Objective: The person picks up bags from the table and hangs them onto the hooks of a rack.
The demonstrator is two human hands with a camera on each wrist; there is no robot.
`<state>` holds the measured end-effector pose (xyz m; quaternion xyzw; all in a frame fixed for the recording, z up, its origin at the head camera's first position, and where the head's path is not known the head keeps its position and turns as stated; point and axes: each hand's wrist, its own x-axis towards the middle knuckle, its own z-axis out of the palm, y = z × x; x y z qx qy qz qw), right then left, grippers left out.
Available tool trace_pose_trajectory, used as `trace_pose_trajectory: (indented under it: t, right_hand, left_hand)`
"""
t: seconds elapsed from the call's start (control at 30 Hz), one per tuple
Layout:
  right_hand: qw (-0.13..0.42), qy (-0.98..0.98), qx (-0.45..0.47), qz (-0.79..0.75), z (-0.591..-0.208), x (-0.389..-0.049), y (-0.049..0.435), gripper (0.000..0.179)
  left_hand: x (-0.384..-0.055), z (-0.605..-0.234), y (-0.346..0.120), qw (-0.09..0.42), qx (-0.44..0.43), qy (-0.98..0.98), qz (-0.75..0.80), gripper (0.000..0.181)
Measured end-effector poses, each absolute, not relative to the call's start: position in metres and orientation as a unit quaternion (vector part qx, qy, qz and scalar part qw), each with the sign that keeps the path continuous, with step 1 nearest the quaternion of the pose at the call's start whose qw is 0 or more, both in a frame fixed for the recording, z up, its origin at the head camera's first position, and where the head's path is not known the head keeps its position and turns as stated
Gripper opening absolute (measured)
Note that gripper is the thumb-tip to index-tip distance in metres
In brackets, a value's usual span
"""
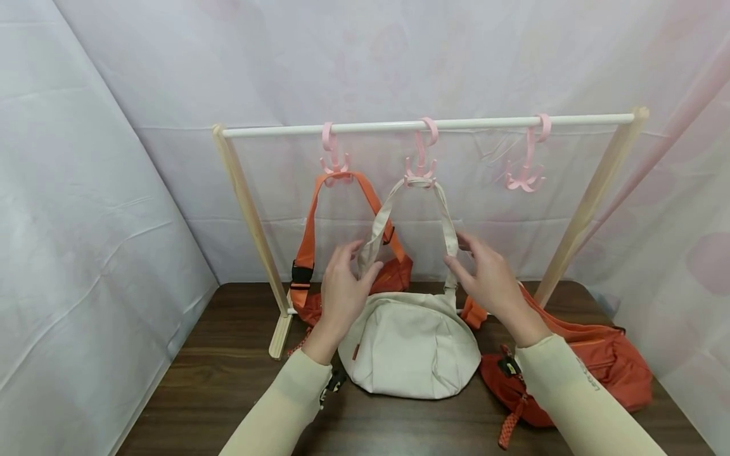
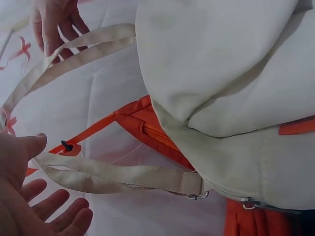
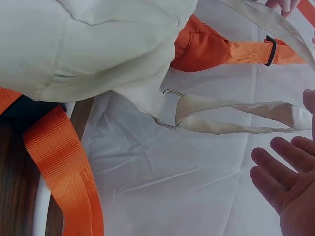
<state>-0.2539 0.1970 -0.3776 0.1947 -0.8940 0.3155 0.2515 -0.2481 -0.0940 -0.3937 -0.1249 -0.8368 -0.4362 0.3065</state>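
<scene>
A cream shoulder bag (image 1: 410,348) hangs by its looped strap (image 1: 383,218) from the middle pink hook (image 1: 420,170), its body low over the table. My left hand (image 1: 344,288) is beside the left side of the strap, fingers loosely spread. On the other side my right hand (image 1: 487,275) is held around the right side of the strap, thumb and fingers apart. In the left wrist view the left hand (image 2: 29,196) has its palm open by the strap. The right wrist view shows the right hand (image 3: 290,182) with fingers extended near the strap, which joins a metal ring (image 3: 167,124).
An orange bag (image 1: 393,273) hangs from the left pink hook (image 1: 335,158), partly behind the cream one. Another orange-red bag (image 1: 621,364) lies at the table's right. A third pink hook (image 1: 525,177) hangs from the white rail (image 1: 479,123) between wooden posts.
</scene>
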Motion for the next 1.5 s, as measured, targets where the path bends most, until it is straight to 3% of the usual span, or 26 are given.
trace_pose_trajectory:
  t: [1.2, 1.5]
  right_hand:
    - [0.251, -0.91, 0.175, 0.279, -0.391, -0.212, 0.224, 0.07]
    - [0.242, -0.922, 0.158, 0.258, -0.395, -0.206, 0.234, 0.072]
  left_hand:
    - [-0.216, -0.416, -0.096, 0.309, -0.176, -0.859, -0.368, 0.068]
    - [-0.21, -0.42, -0.096, 0.281, -0.193, -0.872, -0.352, 0.068]
